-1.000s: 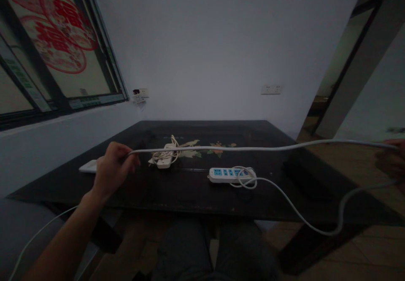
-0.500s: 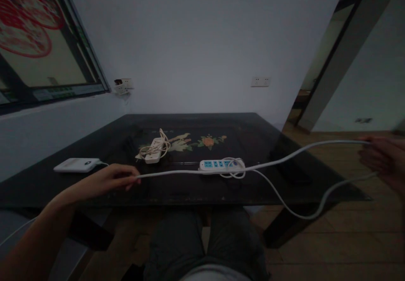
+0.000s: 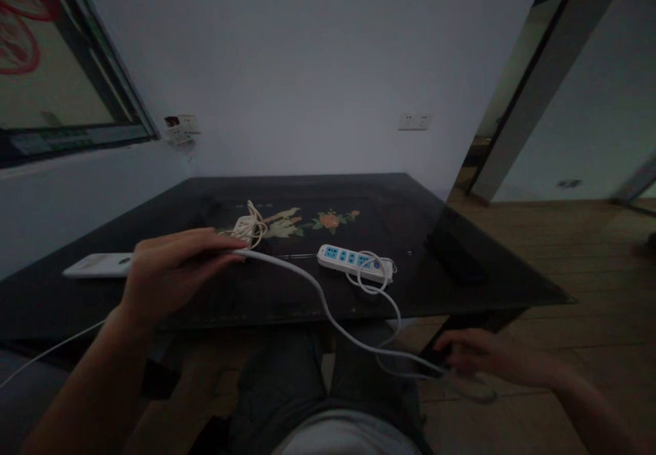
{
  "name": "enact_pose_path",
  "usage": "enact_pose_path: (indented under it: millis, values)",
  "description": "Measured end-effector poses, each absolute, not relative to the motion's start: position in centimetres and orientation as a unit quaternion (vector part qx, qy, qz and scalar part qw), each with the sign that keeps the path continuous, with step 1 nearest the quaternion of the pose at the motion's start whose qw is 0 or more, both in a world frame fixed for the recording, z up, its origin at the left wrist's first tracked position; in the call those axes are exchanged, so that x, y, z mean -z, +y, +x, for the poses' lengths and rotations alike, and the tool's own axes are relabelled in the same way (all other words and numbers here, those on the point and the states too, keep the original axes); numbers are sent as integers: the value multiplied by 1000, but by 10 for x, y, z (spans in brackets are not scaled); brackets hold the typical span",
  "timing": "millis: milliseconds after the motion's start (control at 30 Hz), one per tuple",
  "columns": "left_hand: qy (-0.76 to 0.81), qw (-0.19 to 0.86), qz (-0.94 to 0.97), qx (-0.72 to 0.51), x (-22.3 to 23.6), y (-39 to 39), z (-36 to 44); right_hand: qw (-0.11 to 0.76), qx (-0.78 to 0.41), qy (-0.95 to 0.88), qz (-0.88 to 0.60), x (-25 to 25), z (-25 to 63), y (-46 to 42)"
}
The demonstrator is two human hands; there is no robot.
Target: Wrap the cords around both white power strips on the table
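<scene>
My left hand (image 3: 182, 267) pinches a white cable (image 3: 318, 287) between thumb and fingers above the table's near edge. From there the cable sags rightward to my right hand (image 3: 476, 356), low beyond the near edge. Its curled fingers close around the cable strands, with a blurred loop trailing below. The cable leads back to a white power strip (image 3: 341, 257) with blue sockets, lying on the table with some cable looped over its right end. Partly behind my left hand lies another white power strip (image 3: 244, 226) with its cream cord bundled on top.
The dark table (image 3: 307, 298) has a floral picture on its top. A white device (image 3: 95, 265) lies at its left, partly hidden by my left hand. A dark flat object (image 3: 456, 260) rests on the right. Wall sockets (image 3: 414, 121) are behind.
My right hand has come down and inward from the far right, and the cable now hangs slack. My left hand has risen slightly. The power strip with blue sockets has turned a little.
</scene>
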State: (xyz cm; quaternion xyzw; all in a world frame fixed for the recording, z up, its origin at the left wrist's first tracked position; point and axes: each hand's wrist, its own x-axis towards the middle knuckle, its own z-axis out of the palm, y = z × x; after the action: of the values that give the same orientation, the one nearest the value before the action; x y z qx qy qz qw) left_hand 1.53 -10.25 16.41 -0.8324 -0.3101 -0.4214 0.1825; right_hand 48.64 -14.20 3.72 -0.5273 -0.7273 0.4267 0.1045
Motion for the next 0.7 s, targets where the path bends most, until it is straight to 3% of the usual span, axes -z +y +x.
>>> enact_pose_path:
  millis: [67,133,367,533,700]
  values:
    - [-279,162,-847,423,-169,-103,36,73,-473,-728,-492,-35,474,-141]
    - [-269,123,-860,415,-172,-103,58,101,-468,-737,-477,-45,460,-142]
    - [-195,-2,-937,288,-170,-103,140,416,-402,-729,-366,-114,382,-154]
    - [-264,-57,-943,193,-157,-92,169,436,-390,-699,-412,-125,351,-134]
    - [-287,-175,-895,293,-123,-83,160,416,-276,-736,-457,-118,364,-125]
